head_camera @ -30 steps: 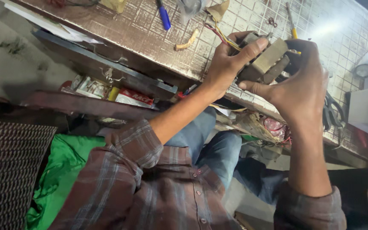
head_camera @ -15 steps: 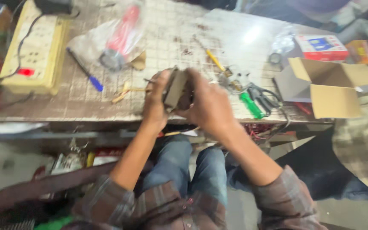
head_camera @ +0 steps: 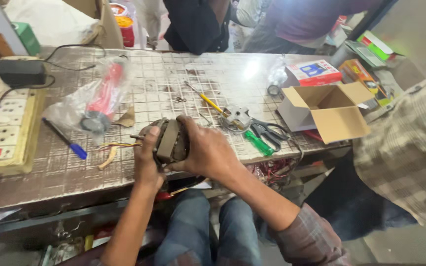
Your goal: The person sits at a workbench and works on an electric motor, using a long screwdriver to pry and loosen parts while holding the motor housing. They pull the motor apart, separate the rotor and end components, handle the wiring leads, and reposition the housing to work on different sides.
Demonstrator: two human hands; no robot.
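Both of my hands grip a small brown motor part (head_camera: 169,141) at the near edge of the worn tiled workbench (head_camera: 173,83). My left hand (head_camera: 146,160) holds its left side, where yellow and red wires (head_camera: 117,145) stick out. My right hand (head_camera: 208,152) wraps over its right side. Just beyond my right hand lie a silver metal bracket (head_camera: 236,117), black-handled scissors (head_camera: 267,132) and a green-handled screwdriver (head_camera: 258,143). A yellow-handled screwdriver (head_camera: 208,101) lies farther back.
An open cardboard box (head_camera: 329,111) sits at the right with small coloured boxes (head_camera: 314,71) behind it. A yellowed power strip (head_camera: 3,133) with a black adapter is at the left, beside a blue pen (head_camera: 67,140) and a bagged red tool (head_camera: 97,101). People stand behind and at the right.
The view has swung from a tilted close look at the bench edge to a level look over the whole bench. My hands still hold the motor part, now lower at the near edge.
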